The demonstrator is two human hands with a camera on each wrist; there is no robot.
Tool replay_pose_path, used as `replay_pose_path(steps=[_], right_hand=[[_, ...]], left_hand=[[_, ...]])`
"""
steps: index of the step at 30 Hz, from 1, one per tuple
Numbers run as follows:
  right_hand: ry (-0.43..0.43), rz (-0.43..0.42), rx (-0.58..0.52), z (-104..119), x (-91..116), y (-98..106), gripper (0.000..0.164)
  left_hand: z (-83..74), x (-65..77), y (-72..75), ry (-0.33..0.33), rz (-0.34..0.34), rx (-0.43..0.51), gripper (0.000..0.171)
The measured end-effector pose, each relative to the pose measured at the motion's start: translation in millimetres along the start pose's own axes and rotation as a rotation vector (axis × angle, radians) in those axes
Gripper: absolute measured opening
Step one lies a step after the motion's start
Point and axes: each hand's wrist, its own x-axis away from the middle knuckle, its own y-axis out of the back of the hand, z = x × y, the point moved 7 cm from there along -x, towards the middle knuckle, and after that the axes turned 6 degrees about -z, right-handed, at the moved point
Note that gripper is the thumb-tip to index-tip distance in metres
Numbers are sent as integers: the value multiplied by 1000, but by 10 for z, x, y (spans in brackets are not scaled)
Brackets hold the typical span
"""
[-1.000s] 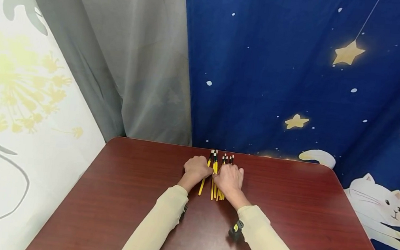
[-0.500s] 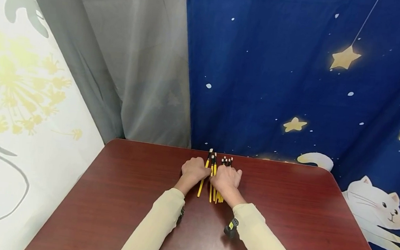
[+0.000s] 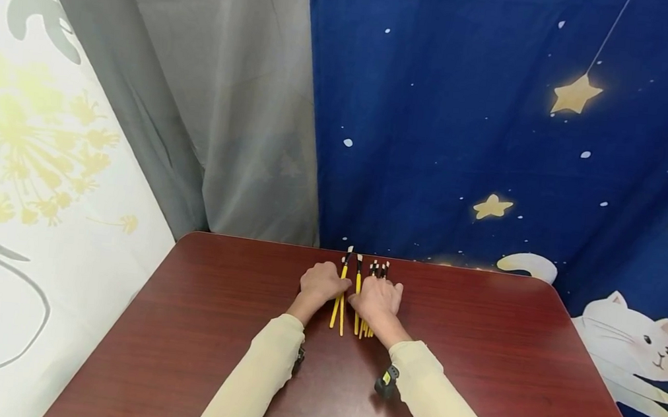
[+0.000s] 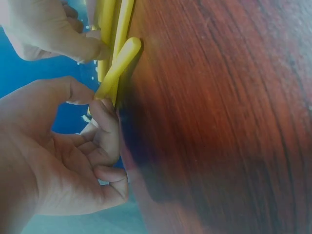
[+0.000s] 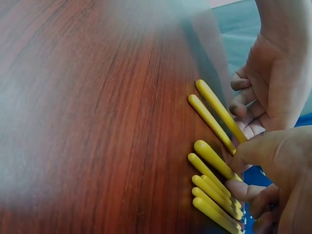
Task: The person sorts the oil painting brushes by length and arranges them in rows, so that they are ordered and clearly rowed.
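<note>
Several paintbrushes with yellow handles, black ferrules and pale tips lie near the table's far edge. My left hand pinches a paintbrush between thumb and fingertip. That one crosses another paintbrush at the left of the group. My right hand is bent over the right-hand brushes, its thumb and forefinger closed about a thicker yellow paintbrush handle. Beside it, more paintbrush handles lie close together under that hand. In the head view the hands hide the middles of most brushes.
The dark red wooden table has rounded far corners. Behind it hang a grey curtain and a blue star-patterned curtain. A pale floral curtain is on the left. A small black wrist camera hangs under the right sleeve.
A paintbrush from the middle has shifted left with my left hand and now crosses the leftmost one. A gap has opened between these two and the brushes under my right hand.
</note>
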Motion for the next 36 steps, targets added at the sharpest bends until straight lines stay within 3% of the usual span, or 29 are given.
replay_pose_path(steps=[9,13,16,20,28,36], right_hand=[[-2,-29,-26,-39,21,10,42],[-1,-48,-31,-64,25,28,43],[-2,-53,-40,-81,23,26,42],[-4,-56,-55,-94,31,26,43],[3,-82,-162,-107,64,25,46],[5,-128,-267,-43,87,68,35]], left_hand=[[72,-15,4,-3,28,91,40],[168,-122,-78,-30,17,119,42],[182,-112,-56,-23,13,125,43],[133,7,88,3,12,135,42],[317,-86,83,-44,18,200,45],[380,-58,210,0,54,214,51]])
